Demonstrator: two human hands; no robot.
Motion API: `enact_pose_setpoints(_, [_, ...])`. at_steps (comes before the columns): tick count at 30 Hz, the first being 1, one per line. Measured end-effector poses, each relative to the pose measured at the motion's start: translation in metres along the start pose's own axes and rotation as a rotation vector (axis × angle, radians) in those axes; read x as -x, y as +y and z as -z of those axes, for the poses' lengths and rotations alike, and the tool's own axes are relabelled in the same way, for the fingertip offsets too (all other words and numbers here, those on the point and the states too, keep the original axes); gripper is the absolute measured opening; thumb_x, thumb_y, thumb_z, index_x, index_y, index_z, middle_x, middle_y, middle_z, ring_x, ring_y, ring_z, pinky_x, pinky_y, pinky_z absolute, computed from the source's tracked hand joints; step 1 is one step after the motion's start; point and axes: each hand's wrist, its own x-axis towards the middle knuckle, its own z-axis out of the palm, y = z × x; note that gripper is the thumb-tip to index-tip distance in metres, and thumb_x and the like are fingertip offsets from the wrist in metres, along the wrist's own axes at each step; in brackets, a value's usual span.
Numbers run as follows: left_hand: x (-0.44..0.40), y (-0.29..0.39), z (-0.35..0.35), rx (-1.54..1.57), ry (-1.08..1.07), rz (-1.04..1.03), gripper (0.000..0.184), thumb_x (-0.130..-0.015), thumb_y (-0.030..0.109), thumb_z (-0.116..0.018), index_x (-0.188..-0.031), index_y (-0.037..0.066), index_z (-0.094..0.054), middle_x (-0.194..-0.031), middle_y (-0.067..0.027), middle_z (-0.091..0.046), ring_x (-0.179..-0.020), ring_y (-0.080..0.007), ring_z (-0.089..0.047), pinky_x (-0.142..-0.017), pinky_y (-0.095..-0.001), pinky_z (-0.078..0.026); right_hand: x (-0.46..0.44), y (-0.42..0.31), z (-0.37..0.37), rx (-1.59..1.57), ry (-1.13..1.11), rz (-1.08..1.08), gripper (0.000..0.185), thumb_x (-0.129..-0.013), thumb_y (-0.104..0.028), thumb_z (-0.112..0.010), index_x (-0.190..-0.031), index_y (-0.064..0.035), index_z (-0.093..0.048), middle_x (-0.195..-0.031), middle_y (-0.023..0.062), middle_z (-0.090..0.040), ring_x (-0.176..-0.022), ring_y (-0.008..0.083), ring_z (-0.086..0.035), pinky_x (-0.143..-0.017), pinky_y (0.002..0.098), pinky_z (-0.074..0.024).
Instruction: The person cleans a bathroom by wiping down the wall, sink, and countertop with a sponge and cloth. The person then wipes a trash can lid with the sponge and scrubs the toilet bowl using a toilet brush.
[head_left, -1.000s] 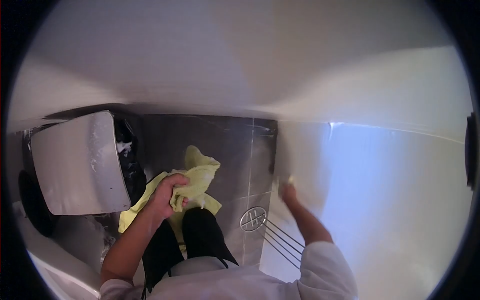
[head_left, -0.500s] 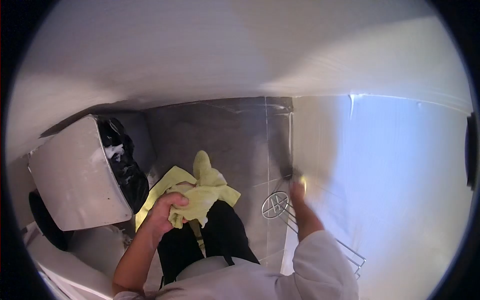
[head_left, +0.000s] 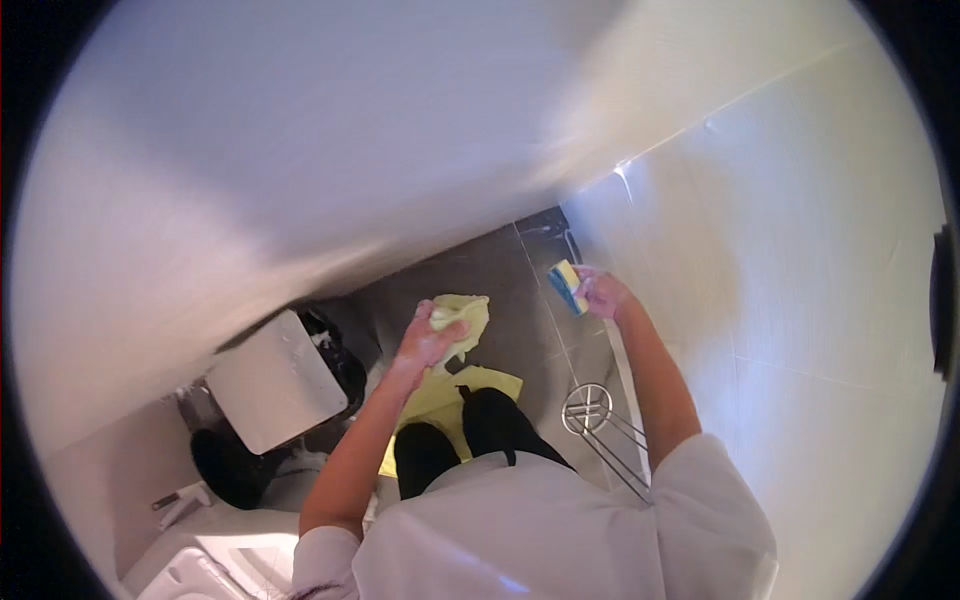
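My left hand (head_left: pixel 426 340) is closed around a bunched pale yellow cloth (head_left: pixel 468 318), held above the grey floor in front of my knees. In my right hand (head_left: pixel 604 293) is a sponge (head_left: pixel 568 287) with a yellow side and a blue side, gripped near the corner by the right wall. White foam shows on both hands. Under my knees a larger yellow cloth (head_left: pixel 494 380) lies spread on the tiles.
To the left sits a white bin (head_left: pixel 272 385) with a black bag (head_left: pixel 345 365) at its opening. A wire metal rack (head_left: pixel 587 408) stands by the right wall. A white toilet (head_left: pixel 185 572) is at lower left. Pale walls (head_left: pixel 800 260) rise ahead and to the right.
The view has turned and tilted. My left hand has moved forward with the cloth bunched smaller. My right hand has come away from the wall's base, and the sponge now shows in it.
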Motion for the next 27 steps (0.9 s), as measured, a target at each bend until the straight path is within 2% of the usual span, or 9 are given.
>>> enact_pose_setpoints(2, [-0.004, 0.025, -0.026, -0.177, -0.053, -0.203, 0.059, -0.072, 0.015, -0.068, -0.115, 0.005, -0.03, -0.092, -0.0073, -0.051, -0.082, -0.0138, -0.052, -0.062, -0.0279, -0.047, 0.014, -0.003, -0.027, -0.458, -0.193, 0.049, 0.047, -0.061, 0.003, -0.054, -0.107, -0.0002, -0.05, -0.097, 0.0109, -0.057, -0.09, 0.0247, -0.057, -0.083, 0.0393, -0.0449])
enact_pose_setpoints(5, [0.0, 0.058, -0.072, -0.205, -0.091, -0.166, 0.061, -0.067, 0.004, -0.066, -0.115, 0.005, -0.028, -0.098, -0.0081, -0.048, -0.092, -0.0183, -0.049, -0.079, -0.0302, -0.042, 0.021, 0.019, -0.052, -0.858, -0.252, 0.122, 0.043, -0.066, -0.004, -0.054, -0.109, -0.0008, -0.049, -0.101, 0.013, -0.057, -0.094, 0.0286, -0.055, -0.089, 0.0476, -0.0396])
enact_pose_setpoints(7, [-0.007, 0.06, -0.095, -0.289, -0.249, -0.283, 0.064, -0.062, -0.003, -0.062, -0.116, 0.006, -0.029, -0.1, -0.0098, -0.047, -0.097, -0.0223, -0.047, -0.09, -0.0302, -0.036, 0.047, -0.013, -0.088, -1.147, -0.308, -0.014, 0.039, -0.07, -0.012, -0.052, -0.108, -0.0009, -0.05, -0.104, 0.0142, -0.056, -0.094, 0.0313, -0.055, -0.092, 0.0501, -0.0356])
enact_pose_setpoints(11, [-0.004, 0.066, -0.143, -0.662, -0.48, -0.057, 0.056, -0.065, 0.006, -0.065, -0.112, 0.006, -0.034, -0.102, -0.0135, -0.053, -0.088, -0.0258, -0.057, -0.079, -0.0361, -0.045, 0.032, 0.006, -0.089, -1.253, -0.336, 0.025, 0.033, -0.076, -0.019, -0.05, -0.104, -0.0017, -0.052, -0.097, 0.0142, -0.058, -0.089, 0.03, -0.058, -0.084, 0.046, -0.0439])
enact_pose_setpoints(13, [-0.009, 0.06, -0.141, -1.282, -0.32, -0.458, 0.048, -0.069, 0.019, -0.067, -0.106, 0.008, -0.038, -0.092, -0.0159, -0.059, -0.081, -0.0317, -0.06, -0.069, -0.0395, -0.047, 0.024, 0.006, -0.086, -1.113, -0.1, -0.035, 0.029, -0.077, -0.017, -0.053, -0.102, -0.0024, -0.052, -0.092, 0.0133, -0.059, -0.081, 0.0301, -0.059, -0.075, 0.0429, -0.0484])
enact_pose_setpoints(16, [-0.001, 0.066, -0.132, -1.428, -0.067, -0.387, 0.046, -0.07, 0.031, -0.067, -0.101, 0.01, -0.039, -0.083, -0.017, -0.061, -0.082, -0.0338, -0.058, -0.068, -0.0406, -0.045, 0.026, 0.009, -0.071, -0.931, 0.092, 0.23, 0.024, -0.078, -0.008, -0.054, -0.102, -0.0068, -0.053, -0.094, 0.0119, -0.059, -0.082, 0.026, -0.06, -0.073, 0.0363, -0.0489])
enact_pose_setpoints(20, [-0.023, 0.043, -0.11, -1.694, -0.057, -0.432, 0.051, -0.068, 0.035, -0.068, -0.105, 0.008, -0.045, -0.094, -0.0159, -0.056, -0.087, -0.0341, -0.056, -0.07, -0.0412, -0.045, 0.043, 0.038, -0.068, -0.643, 0.459, 0.243, 0.021, -0.074, -0.003, -0.059, -0.094, -0.0079, -0.052, -0.089, 0.0089, -0.058, -0.082, 0.0221, -0.06, -0.071, 0.035, -0.0488])
enact_pose_setpoints(24, [-0.038, 0.023, -0.117, -2.01, -0.16, -0.846, 0.045, -0.066, 0.035, -0.069, -0.097, 0.006, -0.053, -0.102, -0.0158, -0.05, -0.094, -0.0337, -0.051, -0.075, -0.0417, -0.044, 0.081, 0.078, -0.075, -0.659, 0.809, 0.365, 0.022, -0.073, -0.004, -0.062, -0.091, -0.0113, -0.049, -0.086, 0.0053, -0.056, -0.082, 0.0193, -0.058, -0.067, 0.0342, -0.0483])
enact_pose_setpoints(27, [-0.032, 0.033, -0.155, -1.581, -0.708, -1.063, 0.047, -0.06, 0.031, -0.074, -0.095, 0.005, -0.056, -0.106, -0.0157, -0.047, -0.099, -0.0326, -0.048, -0.082, -0.0414, -0.041, 0.136, 0.092, -0.079, -0.896, 0.859, 0.457, 0.021, -0.077, -0.007, -0.058, -0.093, -0.0148, -0.048, -0.089, 0.0062, -0.055, -0.086, 0.021, -0.057, -0.067, 0.036, -0.0473])
